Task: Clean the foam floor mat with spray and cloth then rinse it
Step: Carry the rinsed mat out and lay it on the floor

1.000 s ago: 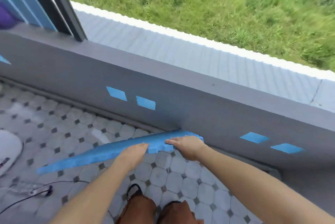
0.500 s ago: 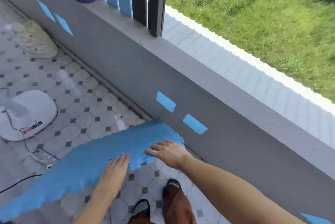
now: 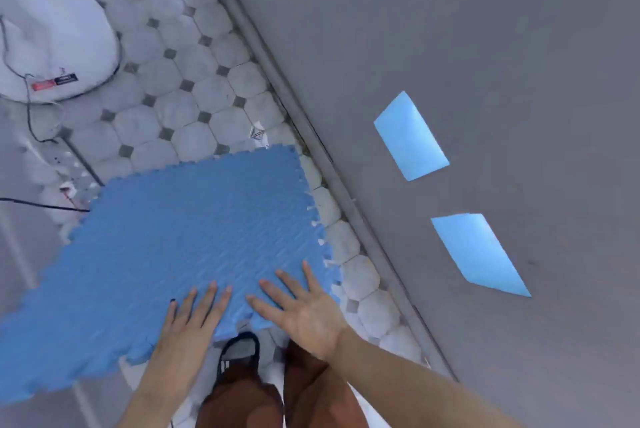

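A blue foam floor mat (image 3: 194, 237) with jigsaw edges hangs nearly flat, a little above the tiled floor, its far corner close to the base of the wall. My left hand (image 3: 188, 327) holds its near edge, fingers flat on top and thumb hidden underneath. My right hand (image 3: 304, 313) holds the near right corner the same way, fingers spread over the surface. No spray bottle or cloth is in view.
A grey wall (image 3: 450, 46) with two blue patches (image 3: 410, 136) runs along the right. A white round fan base (image 3: 65, 43) and its cable (image 3: 27, 105) lie on the tiled floor (image 3: 194, 105) at the far left. My feet in sandals (image 3: 239, 358) stand under the mat's near edge.
The view has swung down from the grass and wall top to the floor. The mat has tipped from edge-on to nearly flat, with both hands still on its near edge.
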Demonstrator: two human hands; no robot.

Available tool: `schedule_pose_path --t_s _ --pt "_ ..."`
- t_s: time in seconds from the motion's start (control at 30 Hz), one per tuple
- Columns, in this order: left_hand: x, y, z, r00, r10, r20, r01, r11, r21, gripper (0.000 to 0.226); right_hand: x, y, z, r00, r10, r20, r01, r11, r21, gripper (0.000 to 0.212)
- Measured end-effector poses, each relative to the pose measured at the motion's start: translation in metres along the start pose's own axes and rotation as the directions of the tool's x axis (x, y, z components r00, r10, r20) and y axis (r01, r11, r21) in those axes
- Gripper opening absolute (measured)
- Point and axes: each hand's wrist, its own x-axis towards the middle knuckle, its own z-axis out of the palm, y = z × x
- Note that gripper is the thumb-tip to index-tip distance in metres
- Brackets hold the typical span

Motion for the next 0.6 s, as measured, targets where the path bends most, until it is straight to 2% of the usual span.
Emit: schedule_pose_path --t_s 0.13,0.2,0.27,0.33,0.47,0.6 --pt "0.028 0.012 0.01 1.0 0.018 -0.011 -0.018 1.0 -0.005 0.122 0.021 0.035 0.02 0.999 -0.006 0.034 0.006 1.0 -0.018 0.063" --pt "0.054 0.024 0.015 1.0 0.007 0.003 -0.007 0.997 -0.077 0.121 0.03 0.061 0.026 0.997 0.022 0.074 -0.02 0.999 -0.031 0.07" --pt "0.08 0.038 0.019 1.0 -0.027 0.01 0.028 0.986 -0.166 0.109 0.038 0.088 0.032 0.991 0.06 0.117 -0.053 0.997 -0.064 0.08" --pt "0.108 0.052 0.032 0.999 -0.004 0.049 0.013 0.98 -0.197 0.088 0.045 0.111 0.043 0.971 0.144 0.191 -0.138 0.989 -0.043 0.08" --pt "0.162 0.059 0.048 0.995 0.025 0.097 0.005 0.957 -0.291 0.085 0.063 0.144 0.084 0.89 0.389 0.236 -0.405 0.914 0.022 0.068" --pt "0.207 0.061 0.088 0.985 -0.069 0.16 0.121 0.932 -0.341 0.077 0.078 0.169 0.136 0.885 0.378 0.272 -0.392 0.92 -0.005 0.068"
